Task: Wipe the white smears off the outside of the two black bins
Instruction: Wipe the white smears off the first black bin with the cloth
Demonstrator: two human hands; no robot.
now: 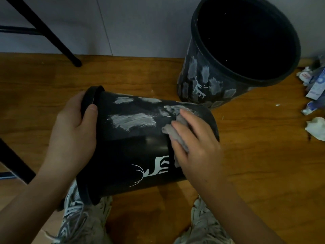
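While you work on the near bin [133,148], which lies on its side across the wooden floor [255,155] just ahead of your shoes [82,219], your left hand [73,134] is wrapped around its rim [91,95], thumb over the lip and fingers apparently curled inside the mouth. Your right hand [195,143] lies flat on the wall near the base, pressing a small grey cloth [174,132] against it; the fingers are spread, not clenched, so the cloth is pinned rather than pinched.

Judging by its look, the bin is thin, empty plastic: light, smooth, and likely to roll or flex under pressure. The thickened rim looks like the stiffest place to hold, so keep your left hand there and push against it as you rub. White smears [133,120] cover the upper far side of the wall, left of the cloth; the nearer band around the printed logo [154,169] looks clean.

The second bin [207,81] stands upright at the far right by the wall, its outside heavily smeared. Crumpled papers [314,127] lie at the right edge.
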